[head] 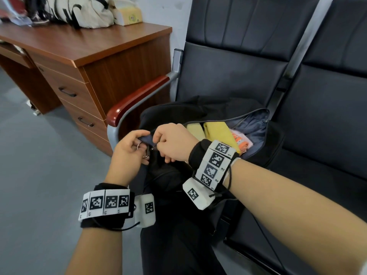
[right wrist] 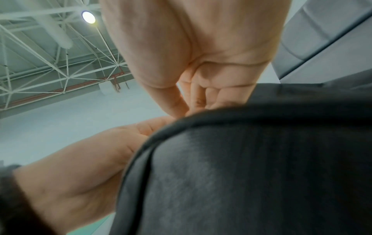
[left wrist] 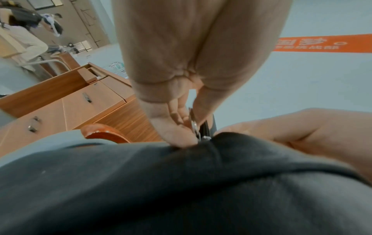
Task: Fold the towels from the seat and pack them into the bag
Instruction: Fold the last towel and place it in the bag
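1. Black fabric at the near end of the bag (head: 208, 112) is pinched by both hands: the left hand (head: 129, 149) curls its fingers (head: 139, 133) round the corner by a metal ring, and the right hand (head: 174, 143) nips what is probably the zip pull, just beside.
2. Judged step: packing looks done and closing begins; next, the right hand draws the pull away while the left anchors.
3. Beyond the fingers, inside the open mouth, lie three towels: two yellow towels (head: 216, 132) and one orange-patterned towel (head: 241, 140).
4. Farther off stand two seats (head: 238, 72) and, left, one desk (head: 83, 44).

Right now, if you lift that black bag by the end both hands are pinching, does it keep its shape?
Probably not. The bag is soft cloth that bunches where the left hand and right hand pinch it. Likely light: only the folded towels show inside. The mouth gapes open, so contents might shift.
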The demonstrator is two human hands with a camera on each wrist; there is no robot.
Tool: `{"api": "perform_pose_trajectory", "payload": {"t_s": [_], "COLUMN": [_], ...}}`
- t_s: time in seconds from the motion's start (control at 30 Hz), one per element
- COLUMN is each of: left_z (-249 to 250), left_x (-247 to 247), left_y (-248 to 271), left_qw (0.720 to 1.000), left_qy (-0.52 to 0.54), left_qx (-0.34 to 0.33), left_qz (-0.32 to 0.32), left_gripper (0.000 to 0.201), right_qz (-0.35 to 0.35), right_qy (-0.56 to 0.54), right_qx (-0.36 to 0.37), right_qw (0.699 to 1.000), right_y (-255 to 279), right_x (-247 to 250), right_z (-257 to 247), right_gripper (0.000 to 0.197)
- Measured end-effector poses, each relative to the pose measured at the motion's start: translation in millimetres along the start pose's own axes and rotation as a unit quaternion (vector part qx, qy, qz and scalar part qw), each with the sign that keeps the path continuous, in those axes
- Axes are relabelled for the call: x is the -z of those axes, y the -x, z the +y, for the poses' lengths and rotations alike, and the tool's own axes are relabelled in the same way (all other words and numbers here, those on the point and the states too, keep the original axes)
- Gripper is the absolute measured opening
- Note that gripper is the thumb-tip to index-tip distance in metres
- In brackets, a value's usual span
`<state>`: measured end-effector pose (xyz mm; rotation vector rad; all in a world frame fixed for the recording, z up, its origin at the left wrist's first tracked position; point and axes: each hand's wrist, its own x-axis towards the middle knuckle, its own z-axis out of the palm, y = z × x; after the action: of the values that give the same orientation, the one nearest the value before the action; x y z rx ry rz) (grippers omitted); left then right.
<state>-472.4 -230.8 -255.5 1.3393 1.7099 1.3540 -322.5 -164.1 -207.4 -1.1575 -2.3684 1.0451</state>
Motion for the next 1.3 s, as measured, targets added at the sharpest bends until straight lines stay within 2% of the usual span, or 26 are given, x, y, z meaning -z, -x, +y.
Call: {"api": "perform_pose_trajectory", "payload": {"t_s": [0.17,0.23,0.33,0.5,0.57,0.67,0.7,0.77,0.83,0.9,0.97,1.1,1.2,1.3], "left_z": [0,-3,-11,-15,-16,-4,6,29,48,54,49,38,36,33], "left_x": [4,12,27,39,37,26,18,-5,-37,-70,-96,-118,-117,-106], "left_y": [-4,-6,-8,-6,-4,-2,2,9,13,15,14,7,5,3], "left_qw": [0.99,0.981,0.972,0.956,0.958,0.959,0.956,0.949,0.936,0.924,0.906,0.883,0.893,0.905], "left_qy": [0.096,0.104,0.086,0.057,0.016,-0.153,-0.202,-0.258,-0.313,-0.368,-0.419,-0.464,-0.443,-0.414], "left_qx": [0.028,0.04,0.052,0.088,0.108,0.104,0.076,-0.028,-0.107,-0.097,-0.068,-0.064,-0.061,-0.053], "left_qz": [0.102,0.16,0.211,0.273,0.267,0.213,0.2,0.179,0.118,0.033,0.0,0.029,0.045,0.088], "left_gripper": [0.053,0.048,0.041,0.041,0.036,0.026,0.029,0.031,0.032,0.043,0.046,0.017,0.005,0.005], "right_qz": [0.046,0.075,0.098,0.159,0.172,0.157,0.15,0.139,0.134,0.135,0.137,0.119,0.106,0.144], "right_qy": [-0.005,-0.026,-0.048,-0.097,-0.12,-0.129,-0.126,-0.103,-0.076,-0.063,-0.056,-0.026,-0.012,0.003], "right_qx": [0.012,0.019,0.016,-0.092,-0.119,-0.104,-0.093,-0.073,-0.063,-0.055,-0.05,-0.04,-0.04,-0.064], "right_qw": [0.999,0.997,0.994,0.978,0.97,0.974,0.976,0.982,0.986,0.987,0.988,0.992,0.994,0.987], "right_y": [3,2,-1,13,23,30,31,32,36,41,46,55,61,65], "right_x": [12,22,40,60,61,56,54,50,48,46,46,54,68,92], "right_z": [-4,-5,2,67,91,102,101,96,92,88,87,95,110,134], "right_gripper": [0.021,0.023,0.026,0.022,0.021,0.019,0.019,0.02,0.021,0.022,0.022,0.018,0.017,0.018]}}
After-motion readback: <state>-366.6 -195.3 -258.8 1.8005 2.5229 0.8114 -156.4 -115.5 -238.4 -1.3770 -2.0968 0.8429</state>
